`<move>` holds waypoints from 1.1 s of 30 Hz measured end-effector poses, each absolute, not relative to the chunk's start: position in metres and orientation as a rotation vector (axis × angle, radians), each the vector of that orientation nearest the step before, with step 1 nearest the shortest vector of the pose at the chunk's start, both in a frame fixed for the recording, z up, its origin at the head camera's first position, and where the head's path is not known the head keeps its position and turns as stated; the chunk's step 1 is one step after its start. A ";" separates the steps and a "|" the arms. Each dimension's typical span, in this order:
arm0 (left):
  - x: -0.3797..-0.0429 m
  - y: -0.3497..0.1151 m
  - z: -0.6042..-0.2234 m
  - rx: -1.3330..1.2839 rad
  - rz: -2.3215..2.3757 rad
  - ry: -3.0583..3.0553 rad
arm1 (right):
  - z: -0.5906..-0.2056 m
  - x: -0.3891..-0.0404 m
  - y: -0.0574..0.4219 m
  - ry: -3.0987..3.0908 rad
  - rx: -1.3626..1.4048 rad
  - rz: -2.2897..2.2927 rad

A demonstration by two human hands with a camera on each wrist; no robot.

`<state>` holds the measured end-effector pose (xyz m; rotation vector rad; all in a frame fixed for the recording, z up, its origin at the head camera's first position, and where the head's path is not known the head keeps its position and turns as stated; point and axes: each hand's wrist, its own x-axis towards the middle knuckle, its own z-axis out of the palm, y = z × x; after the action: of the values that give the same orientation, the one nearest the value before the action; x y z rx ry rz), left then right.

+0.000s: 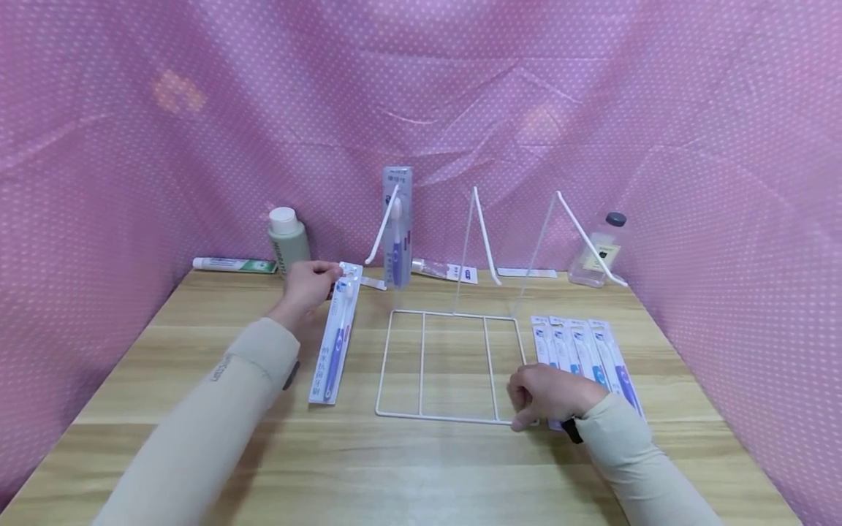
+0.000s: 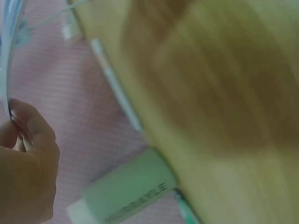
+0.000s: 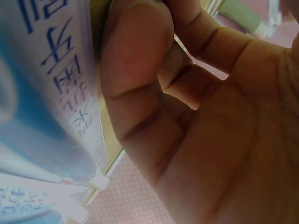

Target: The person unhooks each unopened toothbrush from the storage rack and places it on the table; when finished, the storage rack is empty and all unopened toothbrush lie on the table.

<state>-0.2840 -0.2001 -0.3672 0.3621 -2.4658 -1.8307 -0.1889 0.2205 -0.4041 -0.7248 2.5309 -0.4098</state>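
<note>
My left hand (image 1: 309,288) pinches the top end of a packaged toothbrush (image 1: 338,336) with a purple handle. The pack hangs down at a slant, left of the white wire rack (image 1: 454,418). In the left wrist view, thumb and fingertips close on the pack's edge. My right hand (image 1: 559,394) holds the rack's front right corner, its fingers curled over the wire there. Another packaged toothbrush (image 1: 397,252) stands upright on the rack's left prong. Beside my right hand lie several packaged toothbrushes (image 1: 579,340), partly covered by that hand.
Along the back stand a green bottle (image 1: 289,237) with a white cap and a clear bottle (image 1: 595,256) with a black cap. Toothpaste tubes (image 1: 233,264) lie by the pink dotted curtain (image 1: 421,88). Two bare prongs (image 1: 487,234) of the rack stick up towards me.
</note>
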 end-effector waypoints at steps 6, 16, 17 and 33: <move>-0.295 -0.198 -0.391 0.454 -1.828 -2.491 | -0.404 -0.189 0.220 2.529 -0.729 -0.413; -0.306 -0.200 -0.416 0.607 -1.732 -2.597 | -0.404 -0.189 0.221 2.521 -0.706 -0.423; -0.307 -0.201 -0.418 0.603 -1.694 -2.628 | -0.404 -0.189 0.221 2.521 -0.708 -0.426; -0.301 -0.195 -0.422 0.509 -1.015 -2.947 | -0.403 -0.190 0.220 2.523 -0.699 -0.413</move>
<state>-0.3008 -0.1950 -0.4220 0.5094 -2.9467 -1.0147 -0.1895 0.2205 -0.4029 -0.6990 2.5235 -0.4134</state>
